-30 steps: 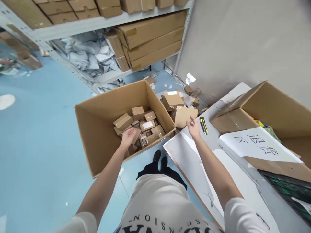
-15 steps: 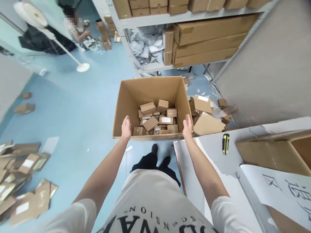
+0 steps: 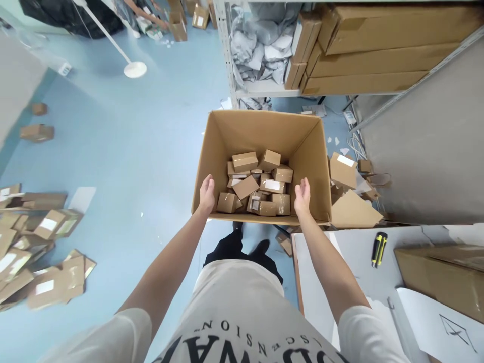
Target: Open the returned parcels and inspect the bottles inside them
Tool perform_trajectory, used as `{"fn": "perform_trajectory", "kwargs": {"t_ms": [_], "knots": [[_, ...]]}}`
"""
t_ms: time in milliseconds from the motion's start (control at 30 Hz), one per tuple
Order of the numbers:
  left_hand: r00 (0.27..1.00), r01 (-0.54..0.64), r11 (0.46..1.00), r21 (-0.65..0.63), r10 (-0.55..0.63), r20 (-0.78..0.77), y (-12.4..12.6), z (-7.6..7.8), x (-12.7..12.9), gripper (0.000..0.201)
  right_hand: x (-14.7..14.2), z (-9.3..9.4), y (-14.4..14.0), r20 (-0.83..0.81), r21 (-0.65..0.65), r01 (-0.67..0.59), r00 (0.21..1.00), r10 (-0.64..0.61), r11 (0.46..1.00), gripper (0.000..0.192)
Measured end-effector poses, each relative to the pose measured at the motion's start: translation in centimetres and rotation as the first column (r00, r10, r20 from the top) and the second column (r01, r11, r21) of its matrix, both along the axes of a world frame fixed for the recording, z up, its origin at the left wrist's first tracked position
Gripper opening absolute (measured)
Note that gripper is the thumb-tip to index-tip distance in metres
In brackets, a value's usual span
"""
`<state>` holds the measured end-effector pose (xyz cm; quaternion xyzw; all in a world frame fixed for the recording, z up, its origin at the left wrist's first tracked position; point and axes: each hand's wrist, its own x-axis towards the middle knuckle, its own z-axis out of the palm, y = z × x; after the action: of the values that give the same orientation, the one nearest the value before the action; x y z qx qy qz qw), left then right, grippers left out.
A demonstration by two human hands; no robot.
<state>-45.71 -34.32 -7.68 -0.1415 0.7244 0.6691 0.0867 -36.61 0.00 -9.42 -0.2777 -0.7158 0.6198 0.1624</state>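
Note:
A large open cardboard carton (image 3: 260,128) stands in front of me, with several small brown boxes (image 3: 245,187) lying jumbled inside, a few bearing white labels. My left hand (image 3: 206,194) is over the carton's near left corner, fingers stretched and together, with nothing in it. Over the near right part, my right hand (image 3: 302,197) is held the same way, empty, palm turned inward. Both wrists cross above the near rim; whether either hand touches the cardboard I cannot tell.
A box cutter (image 3: 379,249) lies on the white table (image 3: 321,287) at right, near another carton (image 3: 446,277). Behind stands a shelf (image 3: 264,89) with long boxes and grey bags. Flattened cardboard (image 3: 56,282) covers floor at left. A person's arm (image 3: 149,15) shows far back.
The view has shifted, so the carton appears larger and further right. My right hand now sits further in from the carton's right wall. Both hands keep their shape and spacing.

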Motion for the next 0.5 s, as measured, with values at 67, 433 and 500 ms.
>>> {"fn": "perform_trajectory", "kwargs": {"t_ms": [67, 433, 500], "knots": [[1.000, -0.004, 1.000, -0.001, 0.004, -0.002, -0.3, -1.2, -1.8, 0.062, -1.2, -0.8, -0.2, 0.038, 0.024, 0.014, 0.999, -0.015, 1.000, 0.084], [0.975, 0.105, 0.994, 0.032, -0.109, 0.192, 2.9, -8.3, -7.4, 0.053, -3.1, -6.6, 0.9, 0.303, 0.028, 0.148, 0.941, -0.150, 0.989, 0.080], [0.962, 0.115, 0.993, 0.029, -0.119, 0.248, 3.9, -10.3, -7.8, 0.050, -2.9, -8.0, 1.6, 0.371, 0.028, 0.175, 0.912, -0.173, 0.984, 0.082]]}}
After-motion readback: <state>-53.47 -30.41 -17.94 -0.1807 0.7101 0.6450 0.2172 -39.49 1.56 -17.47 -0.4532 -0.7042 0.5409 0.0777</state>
